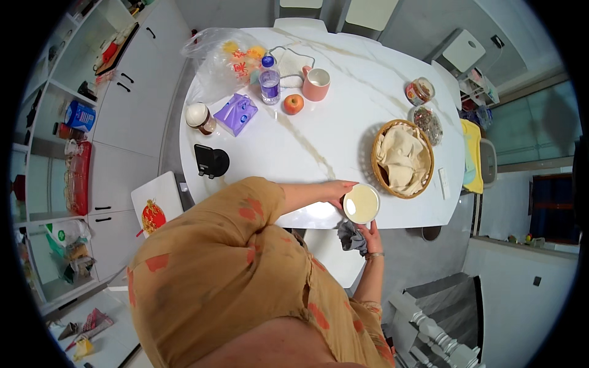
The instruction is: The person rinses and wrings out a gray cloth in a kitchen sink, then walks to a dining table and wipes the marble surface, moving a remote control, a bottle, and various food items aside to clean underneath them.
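Observation:
A round, pale cream-yellow dish with a white rim (362, 204) is held over the near edge of the white table. My left hand (338, 192) grips its left side. From below, my right hand (371, 237) touches the near rim with its fingertips and holds a crumpled grey cloth (352, 238). Whether the dish touches the tabletop cannot be told. A wicker basket (431, 169) lined with beige cloth (400, 154) stands just beyond it, up and to the right.
On the marble-patterned table (294, 156) are a black phone stand (211, 161), purple tissue pack (236, 114), water bottle (269, 83), apple (293, 104), pink mug (316, 85) and lidded jar (419, 91). A white remote (444, 183) lies right of the basket; a white stool (333, 255) stands below the table's edge.

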Action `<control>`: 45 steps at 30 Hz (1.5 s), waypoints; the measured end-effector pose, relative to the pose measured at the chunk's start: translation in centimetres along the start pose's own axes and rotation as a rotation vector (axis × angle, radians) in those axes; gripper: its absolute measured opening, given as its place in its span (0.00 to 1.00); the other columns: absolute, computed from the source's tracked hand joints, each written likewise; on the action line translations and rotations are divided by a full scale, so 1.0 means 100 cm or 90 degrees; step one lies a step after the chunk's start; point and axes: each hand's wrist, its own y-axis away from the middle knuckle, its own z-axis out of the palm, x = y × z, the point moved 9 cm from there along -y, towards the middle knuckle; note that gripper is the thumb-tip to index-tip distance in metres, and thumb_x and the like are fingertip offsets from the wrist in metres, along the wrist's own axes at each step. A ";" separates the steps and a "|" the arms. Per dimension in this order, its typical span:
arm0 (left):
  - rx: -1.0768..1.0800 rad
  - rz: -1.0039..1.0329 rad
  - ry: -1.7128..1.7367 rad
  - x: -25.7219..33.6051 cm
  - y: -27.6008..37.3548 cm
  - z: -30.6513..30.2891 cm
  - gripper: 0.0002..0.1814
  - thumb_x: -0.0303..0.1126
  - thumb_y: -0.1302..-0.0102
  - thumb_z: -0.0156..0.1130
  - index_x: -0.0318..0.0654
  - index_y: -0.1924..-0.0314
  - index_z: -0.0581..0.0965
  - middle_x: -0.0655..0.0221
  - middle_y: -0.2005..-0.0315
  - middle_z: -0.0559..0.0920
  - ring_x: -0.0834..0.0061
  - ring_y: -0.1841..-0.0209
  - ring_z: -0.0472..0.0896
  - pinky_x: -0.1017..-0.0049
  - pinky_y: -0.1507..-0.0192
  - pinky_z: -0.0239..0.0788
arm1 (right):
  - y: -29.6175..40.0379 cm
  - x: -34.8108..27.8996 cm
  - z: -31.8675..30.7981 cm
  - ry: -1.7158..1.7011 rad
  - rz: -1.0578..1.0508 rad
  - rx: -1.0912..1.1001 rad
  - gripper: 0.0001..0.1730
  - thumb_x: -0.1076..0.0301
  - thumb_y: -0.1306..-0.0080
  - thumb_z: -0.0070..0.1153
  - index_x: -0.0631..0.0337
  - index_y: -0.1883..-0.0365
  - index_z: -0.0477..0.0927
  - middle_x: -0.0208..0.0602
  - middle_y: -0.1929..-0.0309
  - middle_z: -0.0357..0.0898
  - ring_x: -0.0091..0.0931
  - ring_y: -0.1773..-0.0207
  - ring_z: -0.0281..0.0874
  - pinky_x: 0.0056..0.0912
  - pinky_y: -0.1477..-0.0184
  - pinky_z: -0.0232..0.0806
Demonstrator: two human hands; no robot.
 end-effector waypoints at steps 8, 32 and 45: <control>0.042 -0.030 0.010 0.006 -0.007 -0.003 0.25 0.40 0.24 0.36 0.56 0.28 0.54 0.64 0.37 0.70 0.61 0.42 0.74 0.58 0.51 0.75 | 0.000 -0.010 0.006 -0.087 0.002 -0.022 0.47 0.80 0.38 0.48 0.54 0.25 0.40 0.47 0.46 0.77 0.30 0.45 0.75 0.29 0.46 0.69; 0.841 0.344 -0.748 0.301 0.088 -0.228 0.46 0.47 0.54 0.73 0.48 0.35 0.64 0.57 0.42 0.68 0.54 0.45 0.75 0.60 0.50 0.72 | -0.098 0.009 0.194 -0.054 -0.021 -0.024 0.12 0.75 0.34 0.52 0.64 0.53 0.79 0.31 0.63 0.81 0.19 0.61 0.76 0.20 0.57 0.69; 0.516 0.533 -0.794 0.296 -0.015 -0.119 0.46 0.40 0.52 0.73 0.48 0.34 0.61 0.50 0.38 0.65 0.50 0.44 0.72 0.60 0.44 0.67 | -0.121 0.015 0.199 -0.027 -0.029 -0.065 0.11 0.72 0.32 0.49 0.64 0.55 0.80 0.30 0.61 0.81 0.19 0.60 0.76 0.21 0.54 0.68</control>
